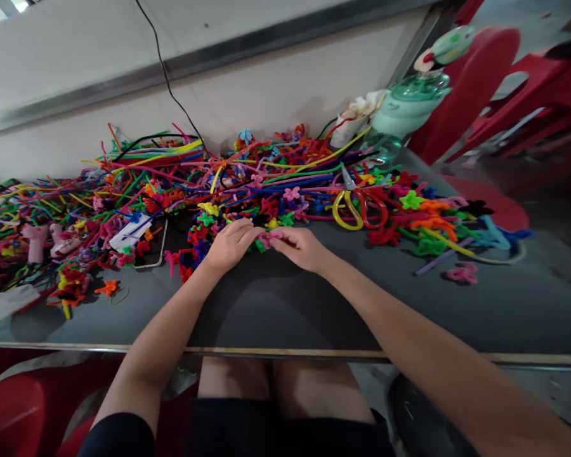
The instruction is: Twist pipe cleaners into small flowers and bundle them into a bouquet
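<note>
My left hand (231, 244) and my right hand (301, 247) meet over the dark grey table (266, 304), fingertips pinched together on a small pink pipe-cleaner flower (268, 237). Both hands are closed on it. Just beyond them lies a big heap of coloured pipe cleaners (209, 178) and several finished twisted flowers, such as a yellow one (210, 207) and a green one (412, 200).
Scissors with yellow and red handles (359, 206) lie right of the hands. A green water bottle (409, 105) stands at the back right. Red plastic chairs (504, 95) stand beyond the table's right end. A pink loop (462, 273) lies alone. A white wall runs behind.
</note>
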`<state>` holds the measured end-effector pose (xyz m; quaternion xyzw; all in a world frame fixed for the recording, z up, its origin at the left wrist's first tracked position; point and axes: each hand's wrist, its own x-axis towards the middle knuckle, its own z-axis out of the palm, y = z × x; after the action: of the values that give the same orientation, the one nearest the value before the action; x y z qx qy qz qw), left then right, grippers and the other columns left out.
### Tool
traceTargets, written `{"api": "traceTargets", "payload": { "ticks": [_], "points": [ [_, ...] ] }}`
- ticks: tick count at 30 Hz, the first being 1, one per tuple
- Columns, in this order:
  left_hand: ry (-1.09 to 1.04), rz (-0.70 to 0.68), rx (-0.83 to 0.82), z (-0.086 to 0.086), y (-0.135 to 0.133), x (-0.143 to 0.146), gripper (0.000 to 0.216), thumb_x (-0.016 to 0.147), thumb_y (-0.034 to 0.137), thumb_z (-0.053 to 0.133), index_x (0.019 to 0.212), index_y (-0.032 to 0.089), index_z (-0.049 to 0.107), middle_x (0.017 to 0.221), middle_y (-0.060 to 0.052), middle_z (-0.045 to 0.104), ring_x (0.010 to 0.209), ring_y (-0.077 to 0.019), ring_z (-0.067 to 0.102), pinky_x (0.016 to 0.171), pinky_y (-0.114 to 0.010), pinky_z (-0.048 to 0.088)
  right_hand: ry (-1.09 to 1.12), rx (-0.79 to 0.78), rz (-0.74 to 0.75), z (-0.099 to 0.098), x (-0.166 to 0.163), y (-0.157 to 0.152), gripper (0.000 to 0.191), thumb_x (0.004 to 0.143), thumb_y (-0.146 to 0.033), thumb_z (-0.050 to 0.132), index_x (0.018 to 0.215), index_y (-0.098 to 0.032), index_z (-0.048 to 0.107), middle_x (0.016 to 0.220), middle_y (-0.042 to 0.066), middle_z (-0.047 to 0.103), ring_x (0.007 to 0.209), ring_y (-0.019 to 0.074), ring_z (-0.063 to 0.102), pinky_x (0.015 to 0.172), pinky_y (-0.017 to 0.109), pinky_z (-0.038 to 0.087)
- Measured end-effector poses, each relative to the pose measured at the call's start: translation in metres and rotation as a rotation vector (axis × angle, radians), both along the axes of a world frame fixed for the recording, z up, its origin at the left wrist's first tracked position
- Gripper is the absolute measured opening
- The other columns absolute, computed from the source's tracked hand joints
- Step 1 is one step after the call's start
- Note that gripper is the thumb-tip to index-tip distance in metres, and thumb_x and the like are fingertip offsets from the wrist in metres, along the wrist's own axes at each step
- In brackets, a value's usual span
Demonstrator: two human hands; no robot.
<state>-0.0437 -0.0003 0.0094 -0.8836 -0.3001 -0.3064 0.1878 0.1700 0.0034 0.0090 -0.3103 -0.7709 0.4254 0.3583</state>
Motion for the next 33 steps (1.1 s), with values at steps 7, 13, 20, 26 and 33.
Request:
{"api": "traceTargets", "payload": {
  "ticks": [7,13,20,26,33],
  "points": [
    [-0.037,0.05,-0.022,-0.005,0.001,0.001,0.029,0.098,0.019,0.041,0.12,0.018,0.06,0.104,-0.008,0.07,0.11,-0.017,0.062,0.092,-0.031,0.053,0.156,-0.135,0.115,-0.001,-0.003,0.002,0.033,0.093,-0.046,0.048,0.079,-0.017,0.054,0.067,-0.001,0.047,0.059,0.0101,0.042,0.059,0.026,0.035],
    [0.07,0.004,-0.021,0.004,-0.003,-0.002,0.025,0.096,0.021,0.046,0.114,0.018,0.063,0.1,-0.009,0.072,0.108,-0.0183,0.063,0.086,-0.03,0.052,0.085,-0.07,0.108,0.005,-0.003,0.002,0.033,0.094,-0.043,0.045,0.075,-0.018,0.054,0.073,0.002,0.055,0.066,0.0111,0.047,0.064,0.027,0.037],
    [0.053,0.065,-0.047,0.007,0.003,-0.003,0.025,0.097,0.03,0.045,0.097,0.018,0.067,0.084,-0.008,0.072,0.094,-0.0178,0.065,0.075,-0.028,0.053,0.029,0.003,0.105,0.001,-0.009,0.003,0.03,0.095,-0.037,0.043,0.077,-0.017,0.057,0.073,0.003,0.06,0.071,0.0128,0.056,0.074,0.027,0.04],
    [0.061,0.123,0.012,0.008,0.002,0.005,0.025,0.096,0.029,0.046,0.094,0.016,0.066,0.08,-0.007,0.07,0.084,-0.0164,0.064,0.064,-0.024,0.049,-0.05,0.066,0.016,0.0,-0.004,0.003,0.03,0.094,-0.036,0.043,0.08,-0.016,0.06,0.069,0.001,0.059,0.062,0.0114,0.052,0.065,0.025,0.038],
    [-0.009,0.164,-0.133,0.004,-0.005,0.016,0.031,0.098,0.029,0.038,0.09,0.015,0.064,0.073,-0.007,0.066,0.073,-0.0153,0.059,0.057,-0.023,0.042,-0.177,0.147,-0.04,0.003,0.003,0.002,0.032,0.094,-0.037,0.041,0.084,-0.015,0.062,0.07,0.003,0.063,0.056,0.0109,0.049,0.059,0.025,0.033]
  ]
}}
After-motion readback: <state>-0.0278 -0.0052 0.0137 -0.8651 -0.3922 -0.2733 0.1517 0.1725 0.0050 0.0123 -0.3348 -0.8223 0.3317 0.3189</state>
